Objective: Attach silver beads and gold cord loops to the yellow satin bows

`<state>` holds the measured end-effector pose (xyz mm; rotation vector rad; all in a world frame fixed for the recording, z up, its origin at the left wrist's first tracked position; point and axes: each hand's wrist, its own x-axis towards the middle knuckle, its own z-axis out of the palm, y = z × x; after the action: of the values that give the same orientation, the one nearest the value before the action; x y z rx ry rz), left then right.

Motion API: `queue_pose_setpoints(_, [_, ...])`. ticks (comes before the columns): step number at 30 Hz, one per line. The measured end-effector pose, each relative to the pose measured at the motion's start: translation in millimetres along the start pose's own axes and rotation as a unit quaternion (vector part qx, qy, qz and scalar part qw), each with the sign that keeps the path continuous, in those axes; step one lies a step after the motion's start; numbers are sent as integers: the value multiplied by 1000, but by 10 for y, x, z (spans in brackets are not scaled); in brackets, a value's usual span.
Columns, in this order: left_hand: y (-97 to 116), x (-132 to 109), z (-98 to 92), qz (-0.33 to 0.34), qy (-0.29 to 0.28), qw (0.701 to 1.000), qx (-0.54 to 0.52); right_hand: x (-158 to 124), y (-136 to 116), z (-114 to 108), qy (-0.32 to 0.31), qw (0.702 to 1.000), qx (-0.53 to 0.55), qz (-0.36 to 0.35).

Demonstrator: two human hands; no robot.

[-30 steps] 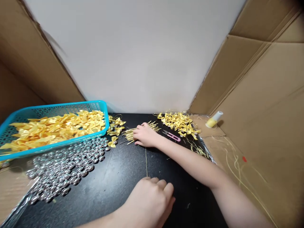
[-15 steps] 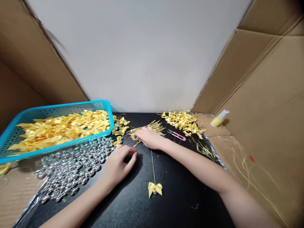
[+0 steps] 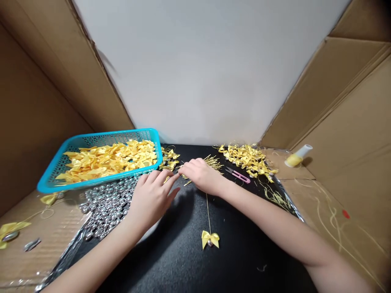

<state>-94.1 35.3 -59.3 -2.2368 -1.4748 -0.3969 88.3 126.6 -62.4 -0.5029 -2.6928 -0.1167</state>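
My right hand (image 3: pixel 200 174) rests curled on a bundle of short gold strings (image 3: pixel 210 162) on the black mat (image 3: pixel 183 252); a gold string runs from under it down to a small yellow bow with a silver bell (image 3: pixel 210 239). My left hand (image 3: pixel 152 195) lies beside it, fingers stretched toward a loose yellow bow (image 3: pixel 167 178) at the edge of the heap of silver bells (image 3: pixel 106 203). Whether the right fingers pinch a string is hidden.
A teal basket (image 3: pixel 49 185) full of yellow bows sits at the left, tilted over the bells. A pile of finished bows (image 3: pixel 247 156), pink snips (image 3: pixel 238 175) and a yellow thread spool (image 3: pixel 297 156) lie at the right. Cardboard walls enclose both sides.
My left hand left the bow with the bell on the mat and moved up and left to the edge of the bell heap. The view has shifted left.
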Motion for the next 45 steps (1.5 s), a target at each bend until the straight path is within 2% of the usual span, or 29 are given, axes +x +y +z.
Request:
queue_pose_setpoints(3, [3, 31, -108, -26, -95, 993, -62, 17, -22, 69, 28, 999, 35, 3])
queue_pose_setpoints(6, [-30, 58, -159, -64, -175, 982, -39, 74, -69, 166, 41, 992, 118, 11])
queue_pose_setpoints(9, [-94, 41, -224, -63, -236, 969, -20, 126, -169, 219, 49, 985, 166, 23])
queue_pose_setpoints(12, [-154, -41, -328, -64, -252, 965, -36, 120, -279, 211, 24, 984, 176, 23])
queue_pose_setpoints(15, [-168, -149, -428, -32, -241, 969, -35, 69, -364, 178, -10, 984, 174, 28])
queue_pose_setpoints(20, [-76, -225, -540, 6, -144, 989, 18, -24, -461, 118, -53, 983, 162, 72])
queue_pose_setpoints(22, [-22, -221, -558, 9, -106, 994, 10, -91, -498, 73, -56, 980, 165, 98])
queue_pose_setpoints(24, [34, -221, -546, -4, -92, 995, -25, -196, -534, 4, -59, 974, 167, 138])
queue_pose_setpoints(27, [137, -254, -470, -25, -133, 984, -113, -408, -592, -131, -66, 960, 168, 216])
queue_pose_setpoints(31, [338, -340, -348, -22, -279, 930, -238, -697, -709, -298, -78, 936, 161, 303])
queue_pose_setpoints(34, [489, -373, -318, -36, -308, 910, -276, -859, -833, -366, -84, 928, 138, 335])
queue_pose_setpoints(37, [596, -349, -347, -66, -289, 912, -283, -966, -962, -389, -94, 923, 76, 365])
queue_pose_setpoints(39, [658, -319, -368, -106, -238, 920, -293, -1012, -1038, -389, -107, 913, 46, 391])
queue_pose_setpoints(41, [729, -301, -362, -169, -166, 910, -340, -1046, -1105, -376, -96, 900, 54, 422])
queue_pose_setpoints(43, [816, -302, -317, -244, -118, 857, -438, -1068, -1164, -342, -27, 877, 138, 460])
queue_pose_setpoints(44, [863, -311, -281, -284, -104, 817, -491, -1073, -1191, -316, 24, 851, 205, 484])
queue_pose_setpoints(45, [911, -322, -238, -320, -96, 771, -542, -1076, -1216, -283, 81, 810, 282, 508])
